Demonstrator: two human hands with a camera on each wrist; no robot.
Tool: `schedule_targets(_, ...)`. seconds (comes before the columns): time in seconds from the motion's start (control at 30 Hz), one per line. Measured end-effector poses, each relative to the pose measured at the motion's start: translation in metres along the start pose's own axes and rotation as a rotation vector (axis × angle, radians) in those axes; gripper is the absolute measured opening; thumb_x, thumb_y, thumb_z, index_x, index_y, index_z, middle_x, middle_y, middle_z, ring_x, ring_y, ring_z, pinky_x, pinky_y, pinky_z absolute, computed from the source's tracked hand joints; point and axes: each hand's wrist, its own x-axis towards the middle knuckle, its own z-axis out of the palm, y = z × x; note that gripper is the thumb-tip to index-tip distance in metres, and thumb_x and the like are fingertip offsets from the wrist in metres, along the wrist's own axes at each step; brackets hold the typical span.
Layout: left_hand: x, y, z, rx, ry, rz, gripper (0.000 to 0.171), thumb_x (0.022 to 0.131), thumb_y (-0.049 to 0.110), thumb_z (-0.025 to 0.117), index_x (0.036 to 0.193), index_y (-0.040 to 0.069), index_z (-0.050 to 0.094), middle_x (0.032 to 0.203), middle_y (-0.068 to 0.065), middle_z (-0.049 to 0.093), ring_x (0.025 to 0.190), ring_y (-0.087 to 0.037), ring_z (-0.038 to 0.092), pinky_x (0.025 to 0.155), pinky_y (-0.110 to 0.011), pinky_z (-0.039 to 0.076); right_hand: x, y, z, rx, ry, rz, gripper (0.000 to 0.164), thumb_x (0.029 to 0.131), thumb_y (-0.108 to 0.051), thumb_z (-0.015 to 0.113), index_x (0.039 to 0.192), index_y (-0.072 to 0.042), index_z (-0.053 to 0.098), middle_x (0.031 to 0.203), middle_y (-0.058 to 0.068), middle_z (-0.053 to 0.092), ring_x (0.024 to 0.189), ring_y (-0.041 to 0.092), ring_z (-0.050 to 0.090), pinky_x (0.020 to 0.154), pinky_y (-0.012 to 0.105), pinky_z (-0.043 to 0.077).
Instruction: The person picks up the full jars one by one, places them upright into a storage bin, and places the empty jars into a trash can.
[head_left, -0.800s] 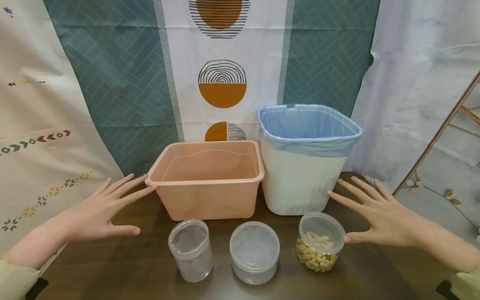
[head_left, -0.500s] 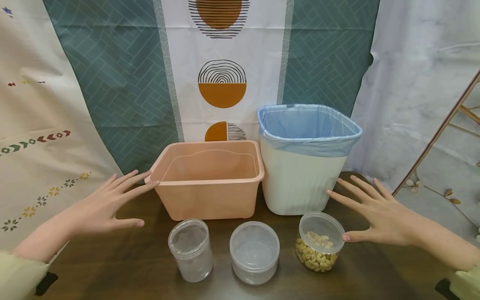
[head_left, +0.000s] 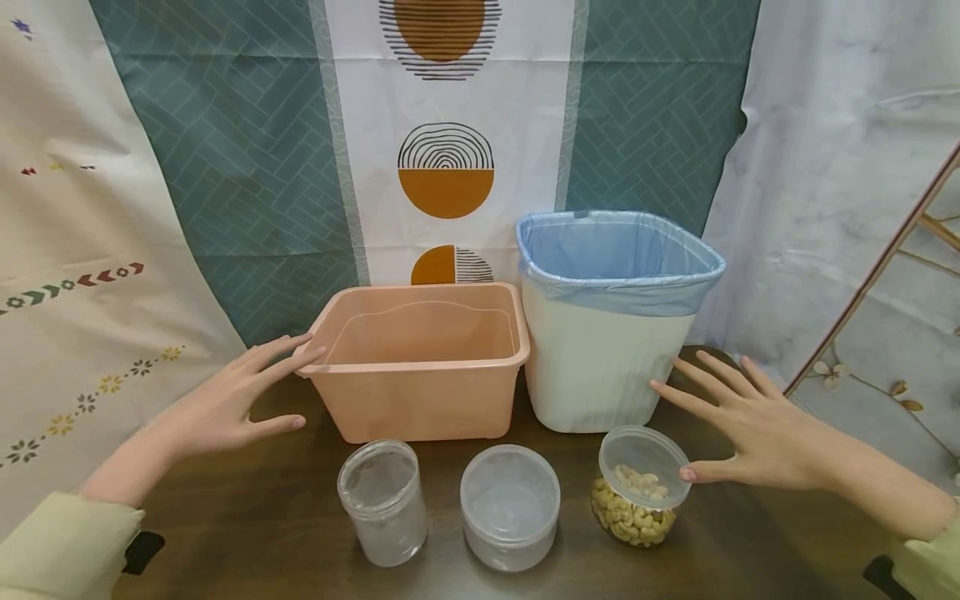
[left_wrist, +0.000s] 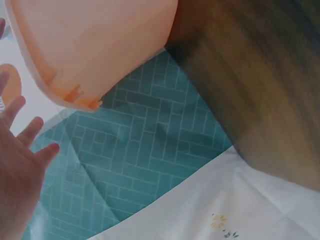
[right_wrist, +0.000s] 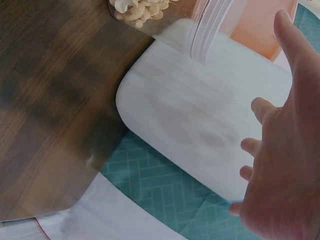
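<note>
My left hand (head_left: 232,408) hovers with fingers spread at the left end of a peach plastic bin (head_left: 412,400); in the left wrist view a gap shows between the fingers and the bin. My right hand (head_left: 757,429), fingers also spread, is above the table beside a lidded clear jar of cashews (head_left: 633,508). Its thumb tip overlaps the jar's lid edge in the head view; whether it touches, I cannot tell. Left of the cashews stand a low clear round jar (head_left: 510,508) and a taller clear jar (head_left: 382,504), both apparently holding nothing.
A white trash can (head_left: 600,358) lined with a blue bag (head_left: 622,292) stands right of the peach bin, close against it. Everything rests on a dark wooden table (head_left: 285,533). Patterned cloths (head_left: 247,167) hang behind and on both sides.
My left hand has moved right and slightly up, nearer the peach bin, its fingers drawing closer together. The right hand has barely shifted. The jars and bins stay in place.
</note>
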Motion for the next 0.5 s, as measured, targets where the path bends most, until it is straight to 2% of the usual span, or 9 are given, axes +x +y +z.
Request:
schedule_targets(0.07,0.0,-0.002,0.003,-0.003,0.023,0.008,0.084,0.078,0.035,0.083,0.151,0.026,0.043,0.154,-0.009,0.041,0.137,-0.032,0.042,0.113,-0.022,0.025,0.001,0.0,0.0,-0.007,0.009,-0.009,0.092,0.08,-0.066,0.068,0.156,-0.035,0.028,0.164,0.011,0.023,0.156,0.02,-0.01,0.119,0.046,-0.024)
schedule_targets(0.17,0.001,-0.005,0.009,-0.017,0.08,0.028,0.082,0.075,0.029,0.085,0.148,0.024,0.048,0.15,-0.011,0.046,0.134,-0.032,0.044,0.11,-0.003,0.011,0.003,-0.001,-0.001,-0.022,0.03,-0.028,0.091,0.079,-0.067,0.068,0.155,-0.034,0.03,0.163,0.011,0.026,0.156,0.021,-0.006,0.12,0.043,-0.023)
schedule_targets(0.33,0.003,-0.007,0.019,-0.071,0.179,0.048,0.079,0.069,0.021,0.087,0.142,0.018,0.056,0.144,-0.014,0.052,0.128,-0.032,0.047,0.109,-0.005,0.013,0.007,-0.003,-0.002,-0.026,0.049,-0.054,0.09,0.079,-0.069,0.066,0.155,-0.033,0.032,0.163,0.009,0.026,0.156,0.021,-0.001,0.121,0.042,-0.021)
schedule_targets(0.5,0.004,-0.005,0.028,-0.123,0.23,0.024,0.075,0.069,0.016,0.087,0.139,0.017,0.059,0.142,-0.013,0.054,0.126,-0.03,0.048,0.106,-0.008,0.018,0.01,-0.005,-0.002,-0.017,0.054,-0.064,0.09,0.079,-0.068,0.068,0.154,-0.033,0.033,0.163,0.008,0.026,0.155,0.024,0.004,0.121,0.044,-0.02)
